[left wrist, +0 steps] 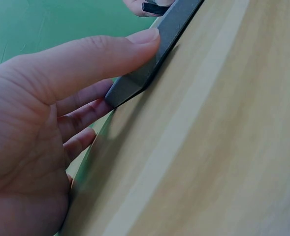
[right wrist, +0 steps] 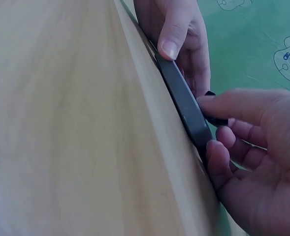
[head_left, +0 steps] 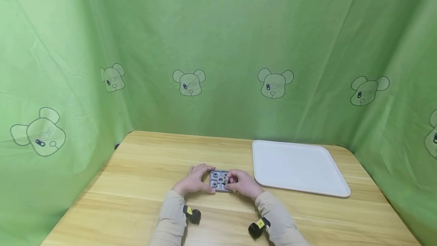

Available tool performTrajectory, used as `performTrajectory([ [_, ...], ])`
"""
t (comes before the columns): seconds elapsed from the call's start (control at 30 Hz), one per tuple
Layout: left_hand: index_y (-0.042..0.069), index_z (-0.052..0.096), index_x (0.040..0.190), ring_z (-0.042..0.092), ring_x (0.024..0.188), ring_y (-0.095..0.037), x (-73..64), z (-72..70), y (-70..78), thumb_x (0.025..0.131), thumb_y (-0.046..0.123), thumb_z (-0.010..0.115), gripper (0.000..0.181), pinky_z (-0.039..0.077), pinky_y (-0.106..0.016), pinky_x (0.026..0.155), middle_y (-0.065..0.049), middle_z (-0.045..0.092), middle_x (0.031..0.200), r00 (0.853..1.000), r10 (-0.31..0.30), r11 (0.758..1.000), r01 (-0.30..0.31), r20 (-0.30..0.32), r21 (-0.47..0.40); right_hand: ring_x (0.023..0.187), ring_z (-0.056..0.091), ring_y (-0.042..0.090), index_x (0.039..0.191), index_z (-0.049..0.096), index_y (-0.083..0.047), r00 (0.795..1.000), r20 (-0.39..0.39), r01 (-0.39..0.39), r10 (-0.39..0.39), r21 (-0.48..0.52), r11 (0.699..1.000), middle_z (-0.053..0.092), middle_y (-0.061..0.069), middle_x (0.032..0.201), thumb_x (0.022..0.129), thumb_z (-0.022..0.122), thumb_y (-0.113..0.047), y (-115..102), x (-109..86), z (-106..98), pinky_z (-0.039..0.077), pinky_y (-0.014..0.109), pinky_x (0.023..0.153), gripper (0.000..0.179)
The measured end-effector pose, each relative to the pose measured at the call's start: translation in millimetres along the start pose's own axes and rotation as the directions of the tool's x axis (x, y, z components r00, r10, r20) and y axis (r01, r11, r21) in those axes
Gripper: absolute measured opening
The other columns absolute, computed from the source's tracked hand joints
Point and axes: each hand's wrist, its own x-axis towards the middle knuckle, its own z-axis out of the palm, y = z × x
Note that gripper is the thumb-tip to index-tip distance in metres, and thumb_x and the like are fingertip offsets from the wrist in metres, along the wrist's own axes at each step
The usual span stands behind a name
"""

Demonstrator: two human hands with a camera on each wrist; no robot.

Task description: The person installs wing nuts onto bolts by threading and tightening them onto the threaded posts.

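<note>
A small square grey plate [head_left: 221,190] with raised rings and square recesses lies on the wooden table. My left hand [head_left: 195,181] grips its left side, thumb on the near edge and fingers at the far edge. In the left wrist view, the thumb presses the dark side wall of the plate [left wrist: 135,81]. Over the plate's right part, my right hand [head_left: 246,183] pinches a small dark piece [right wrist: 218,121] between thumb and fingers. The right fingers cover much of that piece, and its exact kind does not show. The plate's right edge is partly hidden behind this hand.
A white rectangular tray [head_left: 300,166] lies to the right, beyond my right hand. The wooden table [head_left: 136,208] extends around the plate. Green curtains [head_left: 232,41] with bear-head prints hang at the back and on both sides.
</note>
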Motion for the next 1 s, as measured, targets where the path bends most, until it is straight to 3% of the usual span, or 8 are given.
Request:
performTrajectory([
  [0.2,0.014,0.046,0.143,0.025,0.147,-0.038,0.4,1.0,-0.9,0.066,0.039,0.084,0.089,0.001,-0.064,0.121,-0.014,0.041,0.153,1.0,-0.003,1.0,0.003,-0.002,0.007,0.072,0.054,0.013,0.102,0.062,0.0,0.998,0.059,-0.015,0.01,0.084,0.996,0.059,0.005,0.087,0.083,0.063,-0.009,4.0,-0.3,-6.4,0.049,0.021,0.057,0.02],
  [0.43,0.013,0.046,0.143,0.025,0.147,-0.038,0.6,2.0,-1.5,0.066,0.039,0.084,0.089,0.001,-0.064,0.121,-0.014,0.041,0.152,1.0,-0.001,1.0,0.001,-0.006,0.002,0.078,0.053,0.014,0.109,0.06,0.003,0.998,0.055,-0.043,0.034,0.169,0.985,0.061,0.011,0.098,0.097,0.052,-0.015,6.0,-0.8,-7.6,0.05,0.022,0.062,0.024],
  [0.73,0.013,0.046,0.143,0.024,0.147,-0.038,0.2,1.1,-0.6,0.066,0.039,0.084,0.089,0.001,-0.063,0.121,-0.014,0.04,0.153,1.0,-0.007,1.0,0.007,0.001,0.001,0.077,0.053,0.014,0.107,0.06,0.004,0.998,0.055,-0.033,0.023,0.178,0.984,0.061,0.015,0.101,0.095,0.053,-0.01,7.2,0.8,-7.5,0.05,0.021,0.061,0.02],
  [1.0,0.013,0.046,0.143,0.025,0.147,-0.037,0.2,0.7,-0.6,0.066,0.038,0.084,0.09,0.0,-0.064,0.121,-0.014,0.041,0.152,1.0,-0.003,1.0,0.003,-0.003,-0.001,0.077,0.053,0.012,0.103,0.061,0.002,0.998,0.064,-0.024,0.015,0.152,0.988,0.059,0.005,0.092,0.089,0.058,-0.009,10.2,3.2,-7.6,0.05,0.019,0.06,0.018],
])
